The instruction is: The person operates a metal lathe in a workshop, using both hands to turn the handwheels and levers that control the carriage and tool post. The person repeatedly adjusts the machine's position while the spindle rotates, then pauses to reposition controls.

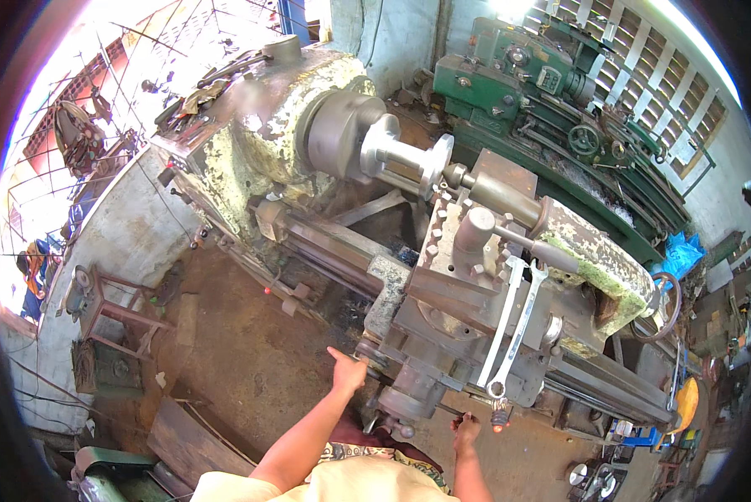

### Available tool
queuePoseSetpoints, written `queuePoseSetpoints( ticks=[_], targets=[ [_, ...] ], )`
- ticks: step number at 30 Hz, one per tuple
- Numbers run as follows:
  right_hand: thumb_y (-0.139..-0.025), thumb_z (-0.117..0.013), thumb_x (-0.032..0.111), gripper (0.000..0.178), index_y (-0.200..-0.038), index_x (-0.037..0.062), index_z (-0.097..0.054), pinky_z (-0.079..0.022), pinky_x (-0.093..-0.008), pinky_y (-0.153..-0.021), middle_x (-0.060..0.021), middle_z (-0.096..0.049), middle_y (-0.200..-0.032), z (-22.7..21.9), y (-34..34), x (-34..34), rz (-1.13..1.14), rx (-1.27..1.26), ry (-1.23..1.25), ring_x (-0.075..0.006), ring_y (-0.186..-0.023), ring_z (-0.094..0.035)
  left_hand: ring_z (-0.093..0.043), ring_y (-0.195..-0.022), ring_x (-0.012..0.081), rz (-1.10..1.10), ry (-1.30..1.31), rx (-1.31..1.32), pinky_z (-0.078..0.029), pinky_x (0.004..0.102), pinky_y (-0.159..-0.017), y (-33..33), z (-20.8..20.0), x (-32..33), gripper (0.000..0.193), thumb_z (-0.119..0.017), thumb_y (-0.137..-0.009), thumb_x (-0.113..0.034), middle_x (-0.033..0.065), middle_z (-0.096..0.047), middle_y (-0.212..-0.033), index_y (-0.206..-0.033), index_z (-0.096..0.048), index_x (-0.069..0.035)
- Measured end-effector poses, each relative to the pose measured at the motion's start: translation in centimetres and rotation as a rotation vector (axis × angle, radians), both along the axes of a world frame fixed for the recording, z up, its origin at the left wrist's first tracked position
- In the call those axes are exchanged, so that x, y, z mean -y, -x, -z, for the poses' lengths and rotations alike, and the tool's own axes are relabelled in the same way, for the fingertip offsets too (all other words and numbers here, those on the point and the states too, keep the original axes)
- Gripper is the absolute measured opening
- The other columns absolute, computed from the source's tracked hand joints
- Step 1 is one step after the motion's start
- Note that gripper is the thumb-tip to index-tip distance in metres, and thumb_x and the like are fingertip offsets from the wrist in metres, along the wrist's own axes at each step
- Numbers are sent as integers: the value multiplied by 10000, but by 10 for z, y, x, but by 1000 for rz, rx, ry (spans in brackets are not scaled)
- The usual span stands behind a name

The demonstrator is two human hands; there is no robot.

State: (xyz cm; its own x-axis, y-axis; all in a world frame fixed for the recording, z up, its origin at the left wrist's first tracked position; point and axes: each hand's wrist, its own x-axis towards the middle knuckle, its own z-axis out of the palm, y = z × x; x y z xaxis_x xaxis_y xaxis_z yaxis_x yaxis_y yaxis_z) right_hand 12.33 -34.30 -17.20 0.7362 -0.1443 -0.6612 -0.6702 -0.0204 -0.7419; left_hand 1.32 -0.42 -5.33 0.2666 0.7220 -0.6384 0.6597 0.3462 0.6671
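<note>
I stand at a large worn lathe. A shiny flanged metal workpiece (401,157) sits between the round chuck (346,134) and the tailstock centre (455,174); the chuck looks smeared, as if turning. Below the carriage (442,335), my left hand (349,373) is at its left side with the thumb sticking out; the other fingers curl against a part I cannot make out. My right hand (467,428) is closed around the end of a thin lever (449,409) on the carriage front. Two wrenches (513,330) lie across the carriage top beside the tool post (476,227).
A green lathe (509,84) stands behind, by the lattice wall. The tailstock handwheel (658,308) juts out at the right. At left are a small metal stand (125,309) and a curved sheet (196,439) on the brown floor (250,351).
</note>
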Motion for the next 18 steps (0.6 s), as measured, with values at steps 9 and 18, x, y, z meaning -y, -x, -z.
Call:
queuePoseSetpoints(
  ticks=[9, 18],
  targets=[
    [-1003, -525, 130, 265, -783, -14, -557, -407, -319, -373, -62, -539, -603, 31, 1, 7, -95, 185, 127, -165, -436, -494, -564, -487, 218, 13, 50, 21, -460, 334, -446, 5, 9, -21, 1139, -659, -836, -314, 144, -632, -707, -1433, 189, 156],
    [-954, -575, 189, 254, -798, -11, -595, -391, -354, -447, -119, -581, -663, 43, -19, -23, -66, -83, 245, -225, -510, -531, -521, -446, 185, 71, 118, 35, -434, 328, -404, 8, 0, -24, 1164, -657, -846, -329, 98, -567, -636, -1433, 240, 124]
  ],
)
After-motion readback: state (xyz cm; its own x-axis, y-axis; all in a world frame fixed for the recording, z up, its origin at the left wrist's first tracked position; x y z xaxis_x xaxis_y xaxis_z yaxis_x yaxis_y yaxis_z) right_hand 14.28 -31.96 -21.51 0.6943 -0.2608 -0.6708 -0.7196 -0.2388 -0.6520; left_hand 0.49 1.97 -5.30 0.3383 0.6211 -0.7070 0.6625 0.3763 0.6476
